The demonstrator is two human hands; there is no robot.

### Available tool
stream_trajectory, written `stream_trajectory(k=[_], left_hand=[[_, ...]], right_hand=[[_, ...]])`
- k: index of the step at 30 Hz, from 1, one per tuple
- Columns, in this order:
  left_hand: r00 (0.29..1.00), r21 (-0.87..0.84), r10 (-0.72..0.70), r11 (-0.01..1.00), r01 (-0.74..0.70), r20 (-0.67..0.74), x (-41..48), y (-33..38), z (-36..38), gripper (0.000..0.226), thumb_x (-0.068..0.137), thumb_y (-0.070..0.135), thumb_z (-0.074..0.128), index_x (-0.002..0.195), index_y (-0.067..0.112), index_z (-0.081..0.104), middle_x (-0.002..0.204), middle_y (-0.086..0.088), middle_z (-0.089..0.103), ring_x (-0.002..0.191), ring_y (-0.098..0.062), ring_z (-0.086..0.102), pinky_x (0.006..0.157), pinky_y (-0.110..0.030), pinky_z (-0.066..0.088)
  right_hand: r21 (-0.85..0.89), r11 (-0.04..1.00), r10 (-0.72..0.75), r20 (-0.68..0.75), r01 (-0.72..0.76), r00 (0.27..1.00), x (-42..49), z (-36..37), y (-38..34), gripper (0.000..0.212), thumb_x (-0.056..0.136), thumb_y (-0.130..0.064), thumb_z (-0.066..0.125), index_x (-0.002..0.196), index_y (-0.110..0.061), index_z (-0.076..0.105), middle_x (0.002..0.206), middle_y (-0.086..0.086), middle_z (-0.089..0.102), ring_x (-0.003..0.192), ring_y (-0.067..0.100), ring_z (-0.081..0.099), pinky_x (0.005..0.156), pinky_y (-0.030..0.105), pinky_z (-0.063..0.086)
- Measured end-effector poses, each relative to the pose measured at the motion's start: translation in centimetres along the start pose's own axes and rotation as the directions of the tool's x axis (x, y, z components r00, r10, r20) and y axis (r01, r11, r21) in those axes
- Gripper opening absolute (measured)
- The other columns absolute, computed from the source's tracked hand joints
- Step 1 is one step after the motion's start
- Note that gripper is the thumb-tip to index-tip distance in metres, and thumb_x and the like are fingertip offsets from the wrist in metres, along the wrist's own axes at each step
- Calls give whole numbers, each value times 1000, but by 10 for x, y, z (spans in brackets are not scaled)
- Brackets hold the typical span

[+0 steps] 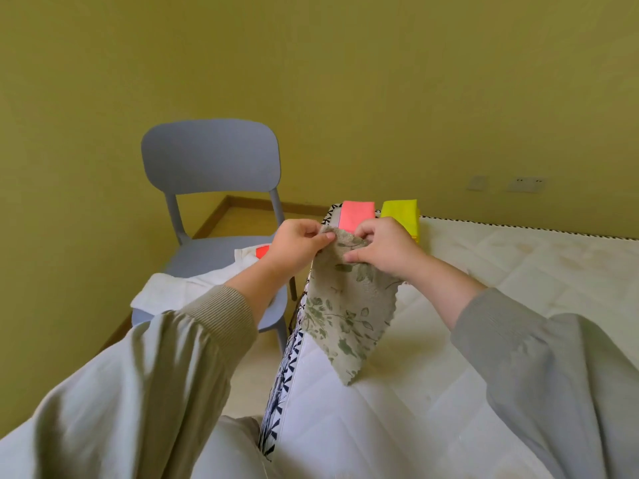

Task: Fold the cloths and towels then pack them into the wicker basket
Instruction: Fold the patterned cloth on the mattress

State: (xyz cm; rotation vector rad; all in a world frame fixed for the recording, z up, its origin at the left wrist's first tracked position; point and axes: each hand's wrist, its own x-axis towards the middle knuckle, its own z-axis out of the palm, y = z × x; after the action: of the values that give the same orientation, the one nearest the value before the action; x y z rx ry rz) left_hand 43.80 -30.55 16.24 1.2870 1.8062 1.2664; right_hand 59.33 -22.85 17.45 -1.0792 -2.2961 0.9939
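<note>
Olive-yellow wall (pixel 345 81) beyond the grip; grey plastic chair (pixel 211 157) left of it; quilted white mattress (pixel 518 271) beneath and right.

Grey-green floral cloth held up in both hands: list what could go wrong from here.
1. The left hand and right hand pinch the grey-green floral cloth close together at its top edge, so it hangs skewed; the fold may come out uneven.
2. It hangs by the edge of the white quilted mattress; a slip could drop it to the floor beside the grey plastic chair.
</note>
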Motion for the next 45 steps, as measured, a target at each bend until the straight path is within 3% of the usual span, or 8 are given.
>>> stream_trajectory(k=[5, 10, 16, 21, 27, 33, 38, 45], left_hand=[[985, 161, 83, 985, -58, -154, -12, 12, -9, 35, 96, 18, 52, 70, -5, 51, 63, -10, 40, 58, -18, 35, 57, -28, 27], [975, 77, 23, 997, -6, -222, -19, 15, -15, 31, 98, 23, 49, 71, 7, 46, 64, -9, 38, 59, -18, 33, 57, -27, 26], [971, -249, -240, 940, 232, -1, -25, 19, -24, 28, 96, 32, 53, 103, 7, 64, 88, -11, 52, 75, -25, 44, 66, -36, 39], [949, -129, -315, 940, 314, 15, -31, 12, -15, 25, 96, 29, 55, 84, 9, 65, 67, -3, 56, 52, -12, 52, 47, -22, 46], [965, 330, -211, 910, 252, -155, -23, -40, 10, 43, 93, 31, 58, 54, 17, 47, 48, 0, 38, 48, -17, 37, 48, -25, 25], [900, -153, -427, 899, 411, -87, -14, -76, 41, 26, 95, 10, 51, 74, 11, 66, 60, -5, 65, 65, -27, 60, 62, -32, 52], [850, -386, -527, 785, 485, -5, -1, -82, 49, 15, 97, 22, 50, 91, 16, 62, 97, -3, 64, 89, -20, 57, 81, -36, 47], [835, -490, -551, 724, 486, 15, 11, -83, 46, 33, 101, 32, 40, 114, 10, 60, 111, -9, 66, 105, -23, 62, 88, -37, 47]], right_hand=[[-176, 978, 129, 80, -113, 988, -8, -23, 4, 23, 76, -19, 78, 75, 0, 64, 68, 8, 51, 65, 17, 45, 53, 26, 29], [271, 948, 182, -38, -165, 983, -14, -33, 15, 28, 80, -15, 74, 104, -3, 69, 103, 12, 69, 95, 23, 64, 89, 35, 48], [632, 731, 187, 179, -258, 966, -30, -40, 7, 30, 89, -3, 58, 118, 3, 56, 100, 17, 62, 90, 28, 58, 78, 37, 51], [509, 773, 257, 295, -379, 920, -31, -42, 19, 21, 86, -6, 64, 106, -2, 61, 97, 14, 64, 86, 26, 60, 81, 39, 51], [91, 944, 315, 29, -316, 949, -21, 0, 62, 22, 85, -11, 68, 69, -8, 53, 67, 8, 47, 60, 19, 47, 59, 29, 39], [-107, 946, 296, -109, -307, 949, -7, 35, 94, 43, 86, -17, 64, 54, -19, 34, 55, 2, 25, 55, 19, 27, 54, 31, 19], [291, 857, 453, -28, -426, 891, 5, 44, 96, 20, 97, -9, 48, 115, -5, 57, 79, 13, 67, 61, 19, 63, 54, 21, 43], [490, 744, 520, 2, -454, 854, 18, 37, 94, 24, 97, -31, 47, 88, -13, 61, 91, 11, 70, 84, 19, 67, 70, 27, 48]])
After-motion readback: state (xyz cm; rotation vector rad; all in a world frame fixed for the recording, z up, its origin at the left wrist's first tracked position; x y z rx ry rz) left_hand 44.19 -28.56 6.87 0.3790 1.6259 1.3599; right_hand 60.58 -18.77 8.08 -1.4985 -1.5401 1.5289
